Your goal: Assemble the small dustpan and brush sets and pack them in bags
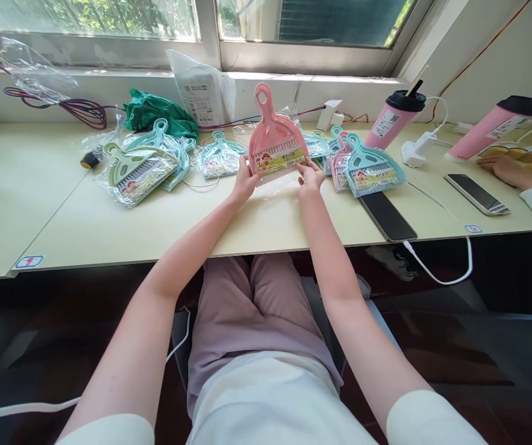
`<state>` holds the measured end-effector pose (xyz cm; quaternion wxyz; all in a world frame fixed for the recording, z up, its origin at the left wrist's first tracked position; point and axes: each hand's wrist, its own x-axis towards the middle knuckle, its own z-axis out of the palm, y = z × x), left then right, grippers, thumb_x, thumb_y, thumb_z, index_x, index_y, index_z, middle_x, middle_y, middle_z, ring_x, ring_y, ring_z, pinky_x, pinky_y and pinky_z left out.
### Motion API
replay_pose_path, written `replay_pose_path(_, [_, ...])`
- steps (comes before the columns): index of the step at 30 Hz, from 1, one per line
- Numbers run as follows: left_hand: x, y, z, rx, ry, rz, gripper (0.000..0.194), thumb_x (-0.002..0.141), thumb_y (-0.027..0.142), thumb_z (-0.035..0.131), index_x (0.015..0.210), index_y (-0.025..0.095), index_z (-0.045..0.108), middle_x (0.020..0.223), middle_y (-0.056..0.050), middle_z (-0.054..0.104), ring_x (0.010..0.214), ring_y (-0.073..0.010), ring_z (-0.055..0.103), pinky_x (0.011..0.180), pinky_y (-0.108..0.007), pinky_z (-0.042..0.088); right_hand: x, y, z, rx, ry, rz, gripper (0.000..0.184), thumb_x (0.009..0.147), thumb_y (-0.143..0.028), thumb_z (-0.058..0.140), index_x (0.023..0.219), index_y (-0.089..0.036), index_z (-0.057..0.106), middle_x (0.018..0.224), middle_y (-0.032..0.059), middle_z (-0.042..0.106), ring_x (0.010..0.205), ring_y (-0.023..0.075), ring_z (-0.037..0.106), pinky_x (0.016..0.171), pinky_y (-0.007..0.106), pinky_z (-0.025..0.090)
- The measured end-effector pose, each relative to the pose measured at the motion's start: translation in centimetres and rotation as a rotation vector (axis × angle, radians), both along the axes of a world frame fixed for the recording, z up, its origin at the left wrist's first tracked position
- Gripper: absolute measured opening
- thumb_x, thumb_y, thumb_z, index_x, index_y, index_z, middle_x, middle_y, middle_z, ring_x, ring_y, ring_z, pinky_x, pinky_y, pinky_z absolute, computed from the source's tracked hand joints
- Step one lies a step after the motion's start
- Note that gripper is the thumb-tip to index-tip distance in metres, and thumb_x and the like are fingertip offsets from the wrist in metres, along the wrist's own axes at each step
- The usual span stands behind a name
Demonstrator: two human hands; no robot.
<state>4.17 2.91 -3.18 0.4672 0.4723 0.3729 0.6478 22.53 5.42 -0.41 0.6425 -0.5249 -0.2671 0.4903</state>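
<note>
A pink dustpan [270,133] with a small brush and a printed label stands upright over the table, handle up, in clear wrapping. My left hand [246,180] grips its lower left corner, and my right hand [311,175] pinches its lower right corner. Left of it lie a wrapped green dustpan [138,173], a blue one [180,162] partly under it, and another blue dustpan [219,154]. On the right a turquoise dustpan [373,170] overlaps a pink dustpan [340,162] and others partly hidden.
A charging phone [388,216] lies near the table's front edge, its cable hanging down. Two pink cups [389,120] with dark lids and a white plug adapter [415,150] stand right. A co-worker's hand [510,170] rests at far right. Green plastic [161,114] and cables [83,112] lie behind.
</note>
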Motion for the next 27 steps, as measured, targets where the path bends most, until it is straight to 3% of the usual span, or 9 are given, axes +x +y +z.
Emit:
replay_pose_path(8, [-0.4,-0.6,0.3,-0.001,0.064,-0.031,0.054,0.076,0.024,0.087,0.109,0.025,0.044,0.1,-0.004,0.073,0.11,-0.03,0.073,0.098,-0.044,0.057,-0.9,-1.9,1.4,-0.01,0.028,-0.017,0.058,0.074,-0.008,0.068,0.128,-0.029,0.076,0.124,0.0006,0.081,0.109,0.0135,0.073,0.066,0.017,0.047])
replay_pose_path(12, [-0.6,-0.8,0.4,0.006,0.082,-0.012,0.052,0.075,0.027,0.086,0.107,0.026,0.044,0.101,-0.004,0.076,0.105,-0.0271,0.074,0.094,-0.04,0.058,-1.2,-2.4,1.8,-0.014,0.057,-0.012,0.051,0.076,-0.007,0.068,0.121,-0.027,0.078,0.127,0.0009,0.08,0.11,0.0118,0.073,0.067,0.016,0.049])
replay_pose_path(20, [-0.4,-1.4,1.0,-0.036,0.065,0.063,0.052,0.072,0.027,0.085,0.103,0.026,0.043,0.091,-0.001,0.075,0.092,-0.0242,0.074,0.084,-0.036,0.057,-1.6,-2.5,2.1,0.035,0.08,-0.029,0.044,0.073,-0.005,0.071,0.112,-0.023,0.082,0.114,0.0035,0.085,0.11,0.0149,0.078,0.077,0.02,0.061])
replay_pose_path(27, [-1.3,-2.1,1.9,-0.069,0.006,0.156,0.05,0.072,0.025,0.08,0.106,0.025,0.043,0.097,-0.002,0.074,0.092,-0.0226,0.072,0.083,-0.036,0.057,-1.7,-2.1,1.9,0.103,0.213,-0.103,0.043,0.077,-0.006,0.07,0.118,-0.016,0.077,0.121,0.0095,0.081,0.102,0.0155,0.08,0.085,0.025,0.068])
